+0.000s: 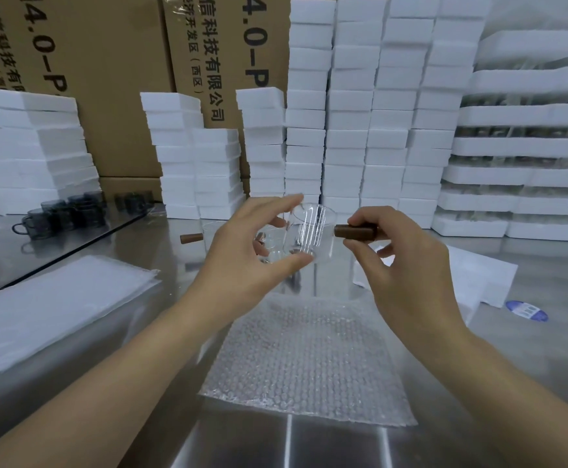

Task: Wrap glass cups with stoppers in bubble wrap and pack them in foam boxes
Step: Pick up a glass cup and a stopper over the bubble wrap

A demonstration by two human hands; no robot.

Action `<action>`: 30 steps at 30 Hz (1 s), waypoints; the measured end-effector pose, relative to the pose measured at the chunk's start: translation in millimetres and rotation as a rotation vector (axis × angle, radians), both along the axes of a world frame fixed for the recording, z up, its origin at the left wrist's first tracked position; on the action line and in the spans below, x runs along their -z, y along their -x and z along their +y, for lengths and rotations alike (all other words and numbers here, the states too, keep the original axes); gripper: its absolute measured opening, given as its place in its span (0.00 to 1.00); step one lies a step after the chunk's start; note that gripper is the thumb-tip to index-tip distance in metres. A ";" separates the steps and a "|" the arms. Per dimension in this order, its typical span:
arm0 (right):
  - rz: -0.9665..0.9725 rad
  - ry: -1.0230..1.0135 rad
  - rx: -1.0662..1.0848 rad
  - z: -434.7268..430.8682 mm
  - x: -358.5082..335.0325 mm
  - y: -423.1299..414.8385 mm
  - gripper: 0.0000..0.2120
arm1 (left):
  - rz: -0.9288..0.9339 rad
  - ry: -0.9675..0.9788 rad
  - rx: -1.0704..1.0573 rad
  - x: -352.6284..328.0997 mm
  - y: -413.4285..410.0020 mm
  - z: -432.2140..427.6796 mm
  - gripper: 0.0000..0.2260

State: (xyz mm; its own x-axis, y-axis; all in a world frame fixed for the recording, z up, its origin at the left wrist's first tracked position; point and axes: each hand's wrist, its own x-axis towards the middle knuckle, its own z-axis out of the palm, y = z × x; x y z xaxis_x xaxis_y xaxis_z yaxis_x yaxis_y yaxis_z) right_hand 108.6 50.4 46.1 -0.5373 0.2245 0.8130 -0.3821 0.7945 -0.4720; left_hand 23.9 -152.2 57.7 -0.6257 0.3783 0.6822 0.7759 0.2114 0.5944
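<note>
A clear glass cup hangs in the air above the table, and my left hand holds it between thumb at its base and fingers at its rim. My right hand pinches a dark brown stopper, whose end sits just right of the cup's side. A sheet of bubble wrap lies flat on the steel table below both hands. A second brown stopper lies on the table to the left, behind my left hand.
Tall stacks of white foam boxes fill the back and right. Cardboard cartons stand behind. Several dark glass mugs sit at far left. A pile of bubble wrap sheets lies at left, white foam sheets at right.
</note>
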 end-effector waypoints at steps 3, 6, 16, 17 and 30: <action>0.001 0.033 -0.033 -3.5 1.0 0.0 0.16 | 0.043 0.010 -0.029 2.4 4.0 -1.3 0.28; -0.084 0.144 -0.082 -4.2 2.2 1.9 0.28 | 0.076 -0.003 -0.058 3.5 5.0 -1.8 0.27; -0.197 0.168 -0.262 -3.2 -0.6 2.8 0.29 | -0.151 -0.040 0.131 -2.9 3.1 -0.9 0.28; -0.200 0.162 -0.261 -1.9 -1.5 3.1 0.28 | -0.161 -0.029 0.130 -2.4 3.6 -0.7 0.29; -0.125 -0.267 0.068 -4.7 -1.0 -1.8 0.32 | 0.438 0.108 -0.231 17.3 5.8 5.5 0.45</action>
State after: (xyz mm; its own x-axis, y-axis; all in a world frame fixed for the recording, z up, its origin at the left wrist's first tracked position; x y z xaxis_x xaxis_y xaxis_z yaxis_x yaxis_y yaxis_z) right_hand 110.4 45.7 47.1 -0.6281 0.0512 0.7764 -0.2754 0.9186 -0.2833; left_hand 18.1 -146.7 40.4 -0.3654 0.3462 0.8641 0.8731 0.4494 0.1891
